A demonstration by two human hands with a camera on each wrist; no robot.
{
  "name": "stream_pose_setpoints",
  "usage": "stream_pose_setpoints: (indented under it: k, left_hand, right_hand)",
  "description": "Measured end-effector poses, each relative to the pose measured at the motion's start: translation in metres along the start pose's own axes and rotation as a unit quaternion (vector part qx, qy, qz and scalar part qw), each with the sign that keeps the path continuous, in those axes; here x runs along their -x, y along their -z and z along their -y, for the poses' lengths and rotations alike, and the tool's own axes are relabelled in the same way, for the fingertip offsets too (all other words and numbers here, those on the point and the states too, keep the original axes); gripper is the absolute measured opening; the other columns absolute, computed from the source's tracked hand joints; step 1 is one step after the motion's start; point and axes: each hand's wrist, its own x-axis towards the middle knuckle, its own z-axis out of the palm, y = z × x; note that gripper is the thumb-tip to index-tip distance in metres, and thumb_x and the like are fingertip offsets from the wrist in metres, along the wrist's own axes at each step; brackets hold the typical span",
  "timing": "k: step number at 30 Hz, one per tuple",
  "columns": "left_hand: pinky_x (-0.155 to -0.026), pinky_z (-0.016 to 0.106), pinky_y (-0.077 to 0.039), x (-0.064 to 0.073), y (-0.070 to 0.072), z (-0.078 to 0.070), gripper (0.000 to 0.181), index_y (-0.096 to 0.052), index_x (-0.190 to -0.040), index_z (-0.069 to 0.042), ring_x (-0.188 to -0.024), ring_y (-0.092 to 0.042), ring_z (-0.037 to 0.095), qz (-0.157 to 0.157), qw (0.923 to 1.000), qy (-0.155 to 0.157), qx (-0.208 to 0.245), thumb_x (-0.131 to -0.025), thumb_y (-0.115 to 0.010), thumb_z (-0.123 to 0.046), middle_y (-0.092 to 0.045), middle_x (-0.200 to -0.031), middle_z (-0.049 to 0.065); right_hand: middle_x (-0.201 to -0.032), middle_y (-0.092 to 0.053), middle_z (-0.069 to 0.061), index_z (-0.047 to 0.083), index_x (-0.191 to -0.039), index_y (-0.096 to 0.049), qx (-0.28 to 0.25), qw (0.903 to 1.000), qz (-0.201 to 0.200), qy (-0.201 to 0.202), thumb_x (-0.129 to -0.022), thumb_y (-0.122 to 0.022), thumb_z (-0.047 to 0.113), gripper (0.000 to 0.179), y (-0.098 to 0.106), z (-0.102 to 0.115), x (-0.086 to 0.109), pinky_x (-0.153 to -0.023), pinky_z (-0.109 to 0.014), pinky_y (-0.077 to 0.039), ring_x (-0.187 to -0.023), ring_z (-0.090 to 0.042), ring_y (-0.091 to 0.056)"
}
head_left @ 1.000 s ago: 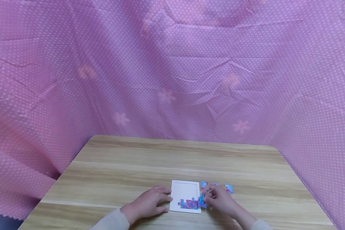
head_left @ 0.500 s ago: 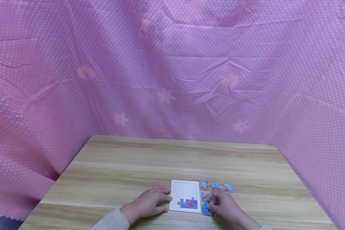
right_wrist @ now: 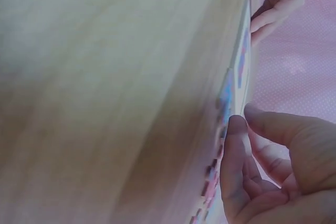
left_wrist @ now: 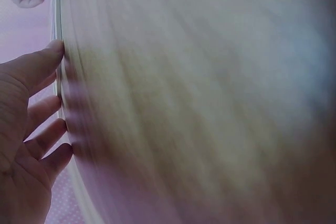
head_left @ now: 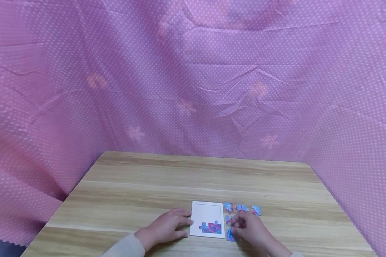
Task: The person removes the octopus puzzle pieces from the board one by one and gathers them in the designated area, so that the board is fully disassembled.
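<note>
A white puzzle tray (head_left: 206, 213) lies on the table, with joined jigsaw pieces (head_left: 212, 227) in its lower right corner. My left hand (head_left: 168, 225) rests at the tray's left edge, fingers spread and fingertips right at the rim. In the left wrist view the fingers (left_wrist: 44, 116) look nearly straight. Over the loose pieces right of the tray hovers my right hand (head_left: 250, 228), fingers loosely bent. Thumb and index fingertips come close together in the right wrist view, with no piece showing between them. A blue jigsaw piece (head_left: 230, 235) lies just below those fingertips, partly covered.
Beyond the right hand lie more loose pieces: one near the tray's upper right corner (head_left: 228, 207), a middle piece (head_left: 242, 208) and a right-hand piece (head_left: 256, 210). Another piece (head_left: 228, 220) is partly hidden by the fingers. A pink dotted cloth (head_left: 193, 89) surrounds the wooden table (head_left: 141, 189).
The blue piece was held at the tray's right edge; it now lies on the table beside the tray's lower right corner. My right hand has shifted slightly right and down. The left stays still.
</note>
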Motion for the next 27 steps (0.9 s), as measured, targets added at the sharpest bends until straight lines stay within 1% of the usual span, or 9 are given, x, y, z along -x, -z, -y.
stream_pose_setpoints:
  k: [4, 6, 9, 13, 20, 23, 27]
  left_hand:
    - [-0.103, 0.041, -0.037, 0.0, 0.0, 0.001, 0.04, -0.067, -0.12, -0.018, -0.125, -0.047, 0.024, -0.001, 1.0, 0.001, 0.001, -0.085, -0.069, -0.036, -0.054, -0.135, 0.004]
    - [-0.103, 0.041, -0.038, 0.0, 0.0, 0.001, 0.04, -0.066, -0.121, -0.019, -0.126, -0.046, 0.024, 0.002, 1.0, 0.005, 0.001, -0.086, -0.068, -0.037, -0.052, -0.136, 0.004]
    - [-0.102, 0.042, -0.038, 0.0, 0.001, -0.001, 0.04, -0.066, -0.122, -0.02, -0.126, -0.045, 0.024, 0.004, 1.0, 0.006, 0.006, -0.086, -0.068, -0.038, -0.051, -0.136, 0.004]
    - [-0.101, 0.041, -0.039, 0.0, 0.002, -0.004, 0.039, -0.066, -0.122, -0.022, -0.124, -0.046, 0.024, -0.001, 0.9999, -0.013, 0.01, -0.087, -0.068, -0.039, -0.051, -0.136, 0.005]
    - [-0.098, 0.037, -0.043, 0.001, -0.002, -0.007, 0.035, -0.069, -0.118, -0.023, -0.12, -0.05, 0.024, -0.034, 0.9968, -0.072, -0.009, -0.086, -0.069, -0.038, -0.054, -0.132, 0.008]
    - [-0.098, 0.036, -0.043, 0.001, -0.002, -0.008, 0.033, -0.07, -0.116, -0.024, -0.12, -0.05, 0.023, -0.036, 0.9961, -0.08, -0.01, -0.086, -0.069, -0.037, -0.054, -0.132, 0.009]
    - [-0.098, 0.037, -0.042, 0.001, -0.001, -0.009, 0.03, -0.07, -0.115, -0.025, -0.121, -0.049, 0.023, -0.022, 0.9971, -0.073, -0.002, -0.088, -0.067, -0.037, -0.052, -0.133, 0.009]
  right_hand:
    - [-0.079, -0.06, 0.007, 0.008, -0.091, -0.065, 0.005, 0.9999, -0.005, 0.01, -0.08, -0.075, 0.012, 0.015, -0.001, 0.006, -0.005, -0.064, -0.021, -0.049, -0.071, -0.005, -0.056]
    - [-0.081, -0.062, 0.007, 0.008, -0.092, -0.065, 0.004, 0.9999, 0.001, 0.015, -0.081, -0.074, 0.013, 0.015, -0.004, 0.01, -0.008, -0.067, -0.021, -0.05, -0.074, -0.006, -0.057]
    - [-0.082, -0.061, 0.007, 0.008, -0.094, -0.065, -0.002, 0.9998, 0.008, 0.019, -0.082, -0.073, 0.014, 0.016, -0.009, 0.015, -0.014, -0.069, -0.021, -0.05, -0.075, -0.007, -0.057]
    - [-0.083, -0.061, 0.007, 0.009, -0.094, -0.066, -0.013, 0.9996, 0.017, 0.02, -0.082, -0.073, 0.014, 0.015, -0.018, 0.021, -0.02, -0.069, -0.021, -0.05, -0.075, -0.007, -0.057]
    - [-0.082, -0.062, 0.008, 0.01, -0.093, -0.066, -0.03, 0.999, 0.029, 0.016, -0.081, -0.074, 0.015, 0.016, -0.033, 0.032, -0.029, -0.067, -0.023, -0.049, -0.073, -0.008, -0.058]
    - [-0.082, -0.063, 0.008, 0.011, -0.094, -0.066, -0.026, 0.9991, 0.029, 0.016, -0.08, -0.075, 0.014, 0.016, -0.037, 0.033, -0.032, -0.068, -0.025, -0.05, -0.074, -0.009, -0.058]
    - [-0.086, -0.065, 0.005, 0.01, -0.097, -0.067, -0.02, 0.9991, 0.032, 0.019, -0.08, -0.074, 0.012, 0.019, -0.041, 0.032, -0.036, -0.07, -0.029, -0.05, -0.076, -0.011, -0.058]
